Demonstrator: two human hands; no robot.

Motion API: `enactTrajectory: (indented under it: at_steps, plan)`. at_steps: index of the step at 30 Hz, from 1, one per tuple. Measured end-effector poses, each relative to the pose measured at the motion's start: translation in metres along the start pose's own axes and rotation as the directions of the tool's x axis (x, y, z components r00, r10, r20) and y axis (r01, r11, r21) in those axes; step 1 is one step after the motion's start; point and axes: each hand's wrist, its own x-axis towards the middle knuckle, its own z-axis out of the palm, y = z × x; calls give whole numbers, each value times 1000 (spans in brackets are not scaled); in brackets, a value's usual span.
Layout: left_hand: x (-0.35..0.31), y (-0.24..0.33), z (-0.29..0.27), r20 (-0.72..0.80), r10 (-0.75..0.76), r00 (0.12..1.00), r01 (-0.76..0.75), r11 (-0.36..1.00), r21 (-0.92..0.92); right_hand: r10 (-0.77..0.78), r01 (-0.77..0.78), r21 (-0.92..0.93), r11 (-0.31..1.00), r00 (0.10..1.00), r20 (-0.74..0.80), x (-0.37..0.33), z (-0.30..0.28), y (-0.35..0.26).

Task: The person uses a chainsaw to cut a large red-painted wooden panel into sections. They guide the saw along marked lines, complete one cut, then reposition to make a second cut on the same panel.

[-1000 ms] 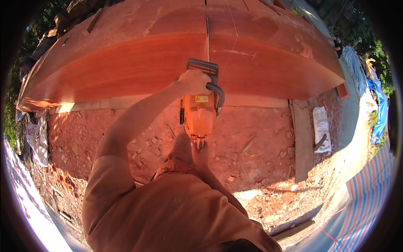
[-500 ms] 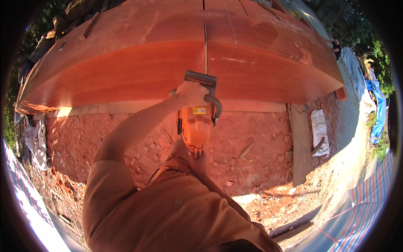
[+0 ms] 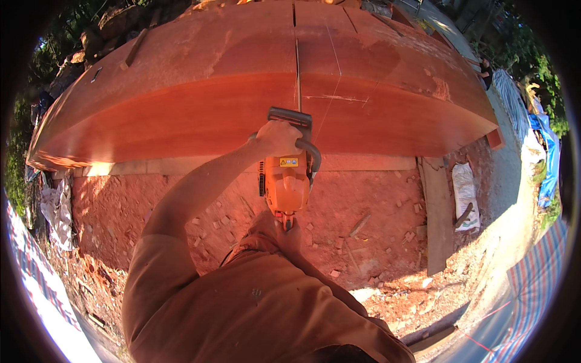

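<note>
An orange chainsaw [image 3: 287, 189] with a dark front guard is in the middle of the head view, its nose toward a huge reddish-brown block of timber [image 3: 200, 112]. My left hand [image 3: 278, 139] is closed around the chainsaw's front handle. At the rear handle, close to my body, my right hand [image 3: 289, 238] is closed too; part of its fingers is hidden. The thin guide bar [image 3: 298, 75] shows edge-on, in line with a narrow dark slit across the timber. How deep it sits cannot be made out. Thin pale lines run over the wood right of the slit.
Reddish ground with scattered chips lies below the timber. To the right are a plank [image 3: 436, 212], a white sack [image 3: 465, 196] and a blue tarp [image 3: 548, 160]. Another person [image 3: 485, 74] is at the far right. Striped sheeting [image 3: 535, 284] hangs at the lower right.
The timber and ground sit slightly lower in the picture. The chainsaw has shifted down a little less. Both hands keep their grip on it.
</note>
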Motion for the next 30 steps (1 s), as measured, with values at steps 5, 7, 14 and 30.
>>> enactTrajectory:
  at_steps: [5, 7, 14, 30]
  plan:
    - [3, -7, -3, -95, -2, 996, -5, 998, -66, 5, -5, 38, 999, 1000, 2, 6, 0, -14]
    - [8, -10, -4, -96, -6, 995, 1, 999, -50, -13, 14, 27, 1000, 999, -32, 9, 1, -20]
    - [21, -19, -13, -72, 16, 997, -17, 1000, -22, -65, 66, 18, 998, 996, -60, 21, 6, -23]
    - [52, -37, -37, 47, -33, 998, 32, 999, 31, -33, 33, -7, 999, 994, -106, 56, 26, -29]
